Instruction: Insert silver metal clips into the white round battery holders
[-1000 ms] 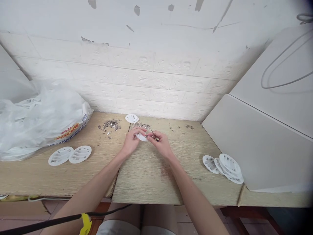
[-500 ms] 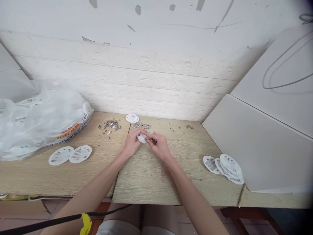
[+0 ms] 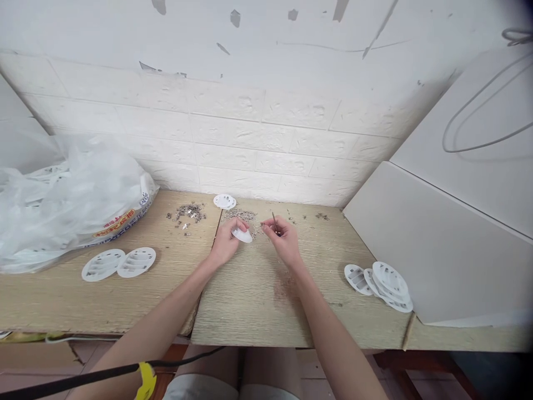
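A white round disc [image 3: 242,235] is pinched in my left hand [image 3: 225,240], tilted over the wooden table. My right hand [image 3: 283,239], a little to the right of the disc and apart from it, is closed on a thin dark tool [image 3: 274,221] that points upward. Something tiny may be between its thumb and fingertip, too small to make out. Just beyond my hands lies a heap of small metal pieces [image 3: 240,214], with white discs [image 3: 225,201] behind it near the wall.
At the left are a bulging plastic bag [image 3: 83,194], two white discs [image 3: 136,262] and more metal pieces [image 3: 190,211]. Several white discs [image 3: 390,280] lie at the right beside a grey panel [image 3: 449,250]. A black cable [image 3: 83,380] crosses the lower left.
My right hand has moved away from the disc to the right, and the thin tool has swung upright. The disc in my left hand has tilted to a flatter angle.
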`<state>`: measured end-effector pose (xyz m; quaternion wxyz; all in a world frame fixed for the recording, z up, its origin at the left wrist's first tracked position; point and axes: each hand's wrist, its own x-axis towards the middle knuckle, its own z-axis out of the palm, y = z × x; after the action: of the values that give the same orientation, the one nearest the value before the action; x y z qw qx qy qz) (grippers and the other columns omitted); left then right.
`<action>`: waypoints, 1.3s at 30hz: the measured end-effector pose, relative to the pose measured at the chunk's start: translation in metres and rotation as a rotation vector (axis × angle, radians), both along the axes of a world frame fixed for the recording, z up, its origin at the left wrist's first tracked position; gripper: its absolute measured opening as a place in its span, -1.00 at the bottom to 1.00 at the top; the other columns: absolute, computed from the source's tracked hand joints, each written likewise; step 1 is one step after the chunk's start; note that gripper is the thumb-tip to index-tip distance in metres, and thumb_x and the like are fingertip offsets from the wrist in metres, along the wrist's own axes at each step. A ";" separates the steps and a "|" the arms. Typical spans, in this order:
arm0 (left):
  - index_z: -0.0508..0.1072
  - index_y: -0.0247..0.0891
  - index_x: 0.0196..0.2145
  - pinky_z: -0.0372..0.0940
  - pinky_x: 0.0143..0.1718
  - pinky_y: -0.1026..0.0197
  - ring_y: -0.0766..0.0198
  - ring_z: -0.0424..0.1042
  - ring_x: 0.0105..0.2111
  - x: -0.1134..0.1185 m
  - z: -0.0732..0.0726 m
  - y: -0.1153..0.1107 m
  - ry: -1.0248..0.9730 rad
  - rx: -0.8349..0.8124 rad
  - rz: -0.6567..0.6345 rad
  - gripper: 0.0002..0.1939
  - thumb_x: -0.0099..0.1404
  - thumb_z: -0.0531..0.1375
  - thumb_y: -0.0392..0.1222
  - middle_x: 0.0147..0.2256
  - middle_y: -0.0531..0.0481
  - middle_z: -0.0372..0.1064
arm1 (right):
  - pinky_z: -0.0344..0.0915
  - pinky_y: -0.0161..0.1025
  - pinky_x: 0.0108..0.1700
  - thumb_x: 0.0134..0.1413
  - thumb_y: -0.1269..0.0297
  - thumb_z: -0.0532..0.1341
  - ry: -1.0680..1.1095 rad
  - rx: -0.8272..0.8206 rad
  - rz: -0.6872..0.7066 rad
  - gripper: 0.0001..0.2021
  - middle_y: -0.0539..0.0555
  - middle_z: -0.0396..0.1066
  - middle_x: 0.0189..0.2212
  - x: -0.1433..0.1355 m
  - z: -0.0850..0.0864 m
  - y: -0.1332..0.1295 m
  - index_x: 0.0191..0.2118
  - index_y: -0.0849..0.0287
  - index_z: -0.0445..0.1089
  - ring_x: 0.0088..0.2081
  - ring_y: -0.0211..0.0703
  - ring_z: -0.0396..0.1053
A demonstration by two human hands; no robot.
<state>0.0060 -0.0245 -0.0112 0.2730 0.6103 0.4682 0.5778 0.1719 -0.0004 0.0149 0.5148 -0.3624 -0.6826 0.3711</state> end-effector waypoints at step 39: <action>0.43 -0.32 -0.14 0.45 -0.51 0.19 0.26 0.44 -0.47 0.019 0.017 -0.011 -0.356 -0.384 -0.260 -0.62 0.06 0.26 -0.16 -0.36 -0.06 0.45 | 0.20 -0.28 -0.38 0.05 0.32 0.12 -0.115 0.108 -0.159 -0.85 0.04 0.30 -0.39 -0.011 -0.005 -0.005 -0.33 0.19 0.44 -0.45 -0.27 0.20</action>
<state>0.0246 -0.0358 0.0058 0.5330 0.4915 0.4317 0.5366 0.1606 -0.0054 0.0099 0.5214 -0.4076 -0.6992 0.2704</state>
